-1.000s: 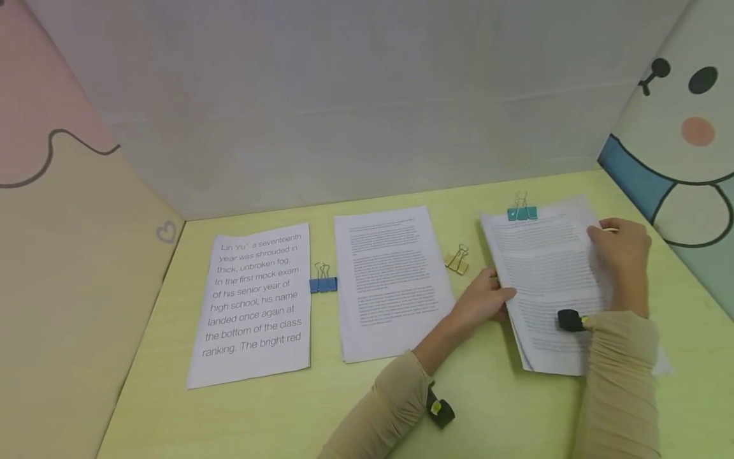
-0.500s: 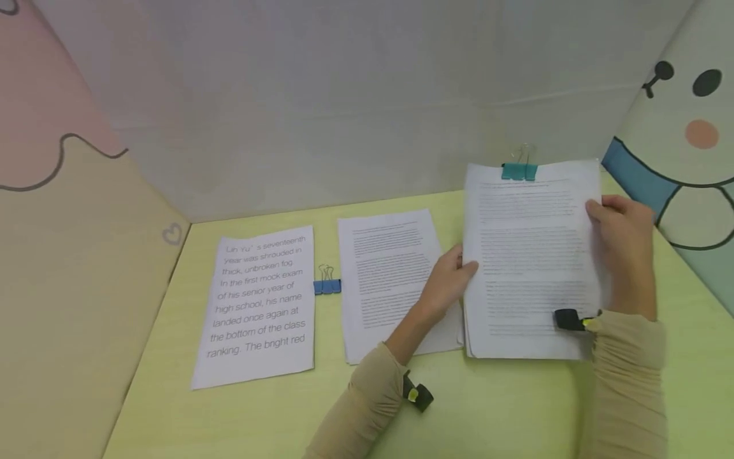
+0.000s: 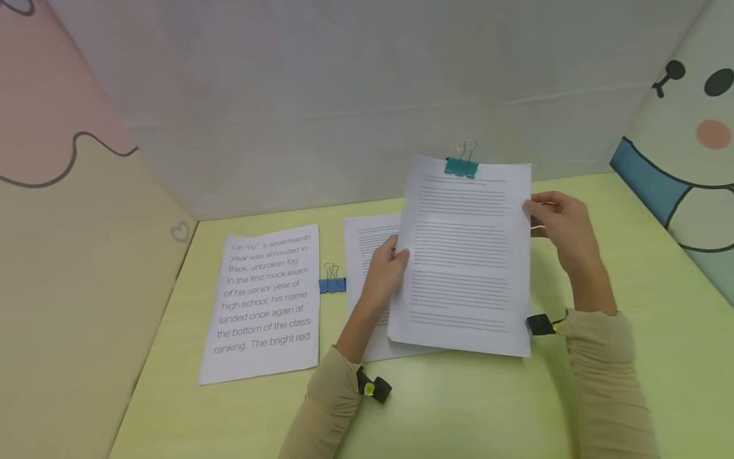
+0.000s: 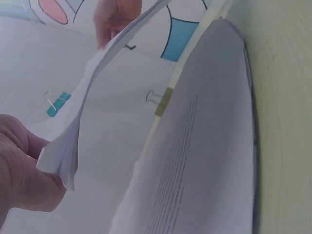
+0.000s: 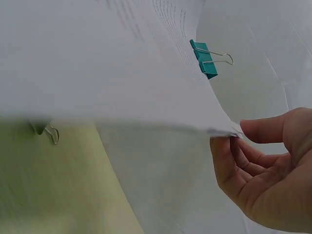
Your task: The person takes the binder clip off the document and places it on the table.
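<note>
A stack of printed paper [image 3: 461, 268] is held up at a tilt, clear of the table, with a teal binder clip [image 3: 461, 167] biting its top edge. My left hand [image 3: 383, 274] grips the stack's left edge, thumb in front. At the right edge, near the upper corner, my right hand [image 3: 564, 229] pinches the paper between thumb and fingers. The right wrist view shows those fingers [image 5: 229, 165] curled below the edge. Under the raised stack lies a second printed stack [image 3: 373, 223], partly covered by it.
To the left lies a large-print stack [image 3: 264, 306], with a blue binder clip [image 3: 332, 284] beside it. A gold binder clip [image 4: 164, 102] shows beyond the lower stack in the left wrist view. A pale wall [image 3: 344, 127] rises behind the yellow table [image 3: 447, 408].
Both hands have lifted the teal-clipped stack off the table and carried it left, over the middle stack. The gold clip is now hidden behind it in the head view.
</note>
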### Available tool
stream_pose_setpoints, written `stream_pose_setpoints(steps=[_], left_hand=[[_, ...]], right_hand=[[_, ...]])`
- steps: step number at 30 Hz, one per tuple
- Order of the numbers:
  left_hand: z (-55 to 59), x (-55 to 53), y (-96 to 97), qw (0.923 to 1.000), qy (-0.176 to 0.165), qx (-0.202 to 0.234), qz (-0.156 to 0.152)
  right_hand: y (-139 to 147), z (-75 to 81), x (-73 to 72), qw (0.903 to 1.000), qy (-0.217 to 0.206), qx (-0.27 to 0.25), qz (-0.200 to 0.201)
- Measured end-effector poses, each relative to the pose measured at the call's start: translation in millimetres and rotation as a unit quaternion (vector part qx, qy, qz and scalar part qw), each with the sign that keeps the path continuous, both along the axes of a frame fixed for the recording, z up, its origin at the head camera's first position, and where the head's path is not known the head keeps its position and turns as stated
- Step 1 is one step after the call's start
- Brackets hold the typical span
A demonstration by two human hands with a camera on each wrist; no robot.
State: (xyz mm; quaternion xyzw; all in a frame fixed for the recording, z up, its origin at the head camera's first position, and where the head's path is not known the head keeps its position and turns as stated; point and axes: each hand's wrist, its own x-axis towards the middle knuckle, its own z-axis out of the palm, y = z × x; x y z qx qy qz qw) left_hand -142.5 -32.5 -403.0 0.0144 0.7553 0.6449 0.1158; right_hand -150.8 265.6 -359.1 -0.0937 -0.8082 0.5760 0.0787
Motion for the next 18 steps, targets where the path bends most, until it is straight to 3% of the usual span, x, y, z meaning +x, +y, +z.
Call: stream_pose_setpoints(steps=[4, 7, 12, 18], left_hand=[[0.8, -5.7, -23.4, 0.9995, -0.021, -0.007, 0.021], [0.7, -7.2, -41.2, 0.9989, -0.026, -0.025, 0.031], [-1.4, -8.4, -63.2, 0.999, -0.018, -0.032, 0.027], [-5.4, -5.9, -74.2, 0.9997, -0.017, -0.018, 0.009]], right_hand=[[-11.5, 3.9, 2.3, 0.9955, 0.046, -0.082, 0.004], [-22.1, 6.7, 2.0, 0.989, 0.096, -0.113, -0.002], [-44.1, 10.7, -4.9, 0.987, 0.132, -0.088, 0.025], [-69.4, 15.6, -14.9, 0.9939, 0.102, 0.001, 0.041]])
